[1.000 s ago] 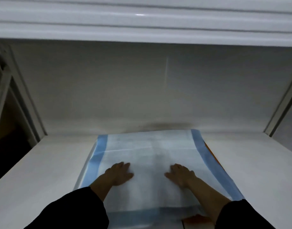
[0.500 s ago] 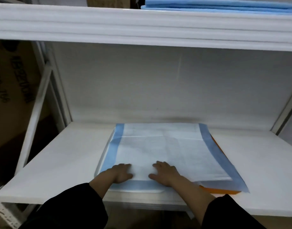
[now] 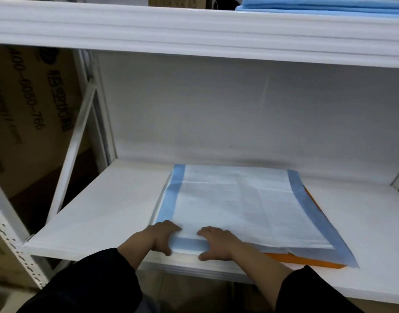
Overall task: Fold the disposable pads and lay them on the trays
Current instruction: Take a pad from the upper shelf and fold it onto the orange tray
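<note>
On the far left a brown cardboard box [image 3: 24, 123] with dark printed letters stands behind the white shelf post [image 3: 81, 123]. Next comes the white shelf [image 3: 99, 213], and on it lies the disposable pad [image 3: 234, 204], white in the middle with blue strips down its sides. The pad is spread flat near the front of the shelf. The person's left hand [image 3: 162, 236] is at the pad's near left corner, with the fingers on top and the thumb curled down over the front edge, so it pinches the pad. Just to the right, the right hand [image 3: 216, 242] lies on the pad's near edge with its fingers on top and its thumb down at the front edge. An orange tray [image 3: 306, 260] peeks out from under the pad's right side. Up on the top shelf at the far right sits a stack of blue pads [image 3: 324, 5].
</note>
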`<state>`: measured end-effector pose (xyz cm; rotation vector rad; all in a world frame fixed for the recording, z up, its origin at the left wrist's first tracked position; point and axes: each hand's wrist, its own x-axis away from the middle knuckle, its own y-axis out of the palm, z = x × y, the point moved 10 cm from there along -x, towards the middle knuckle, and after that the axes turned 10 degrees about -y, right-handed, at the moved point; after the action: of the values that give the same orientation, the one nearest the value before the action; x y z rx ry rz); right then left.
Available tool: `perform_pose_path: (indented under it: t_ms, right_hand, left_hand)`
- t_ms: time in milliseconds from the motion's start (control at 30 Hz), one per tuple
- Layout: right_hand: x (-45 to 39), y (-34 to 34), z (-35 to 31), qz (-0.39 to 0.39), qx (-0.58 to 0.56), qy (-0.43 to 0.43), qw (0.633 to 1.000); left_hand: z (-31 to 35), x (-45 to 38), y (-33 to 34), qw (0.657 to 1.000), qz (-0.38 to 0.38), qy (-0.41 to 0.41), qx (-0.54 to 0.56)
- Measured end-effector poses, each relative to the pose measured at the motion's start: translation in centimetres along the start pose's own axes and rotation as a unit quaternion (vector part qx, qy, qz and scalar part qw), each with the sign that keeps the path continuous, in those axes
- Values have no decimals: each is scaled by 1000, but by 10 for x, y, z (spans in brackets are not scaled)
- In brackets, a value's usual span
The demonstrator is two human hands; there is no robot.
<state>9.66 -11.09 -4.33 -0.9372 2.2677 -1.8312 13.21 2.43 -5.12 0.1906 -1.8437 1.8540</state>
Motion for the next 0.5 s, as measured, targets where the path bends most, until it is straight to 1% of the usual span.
perform_pose_path:
  t_ms: [167,367,433,500]
  right_hand:
    - [-11,-4,-8,30,-4,-1,1000]
    - [-18,-11,-8,53,25,0,998]
    - [-20,-14,-8,69,34,2,997]
    - [-20,-17,-6,87,45,7,995]
  left_hand:
    - [-11,3,-6,1000,25,0,10]
    - [-25,2,-18,998,51,-15,40]
    - [-28,3,-22,997,71,-30,23]
    - [-30,3,-33,992,111,-54,0]
